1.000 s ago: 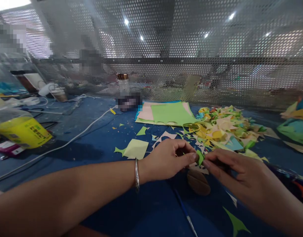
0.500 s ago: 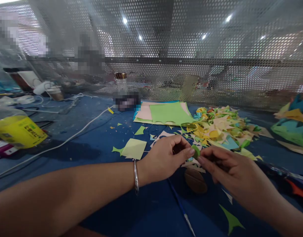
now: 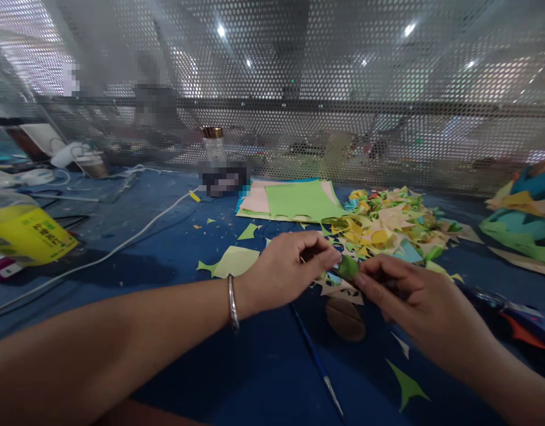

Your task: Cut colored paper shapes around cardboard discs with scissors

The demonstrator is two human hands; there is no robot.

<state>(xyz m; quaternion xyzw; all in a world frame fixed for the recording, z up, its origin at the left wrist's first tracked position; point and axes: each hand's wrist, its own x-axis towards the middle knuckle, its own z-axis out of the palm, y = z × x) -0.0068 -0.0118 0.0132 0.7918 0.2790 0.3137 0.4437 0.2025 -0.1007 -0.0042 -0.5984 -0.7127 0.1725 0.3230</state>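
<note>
A small green paper piece (image 3: pixel 349 268), curved along its edge, is between my two hands above the blue tabletop. My right hand (image 3: pixel 408 296) pinches its right side between thumb and fingers. From the other side my left hand (image 3: pixel 294 266), with a silver bangle at the wrist, has thumb and forefinger closed at the piece's left edge. Below the hands lies a brown oval object (image 3: pixel 345 319) with a line across it. A thin blue-handled brush (image 3: pixel 314 355) rests beside it, and a green paper offcut (image 3: pixel 406 384) is near the right forearm.
Paper scraps (image 3: pixel 387 225) are heaped behind my right hand. Stacked coloured sheets (image 3: pixel 303 200) lie further back, before a perforated metal screen (image 3: pixel 299 130). A yellow-labelled container (image 3: pixel 30 234) and a white cable (image 3: pixel 139 236) are left; layered paper shapes (image 3: pixel 521 225) stand right.
The green paper piece has turned and shows more of its face beside my right fingertips. Both hands stay close together, and the whole view has shifted slightly.
</note>
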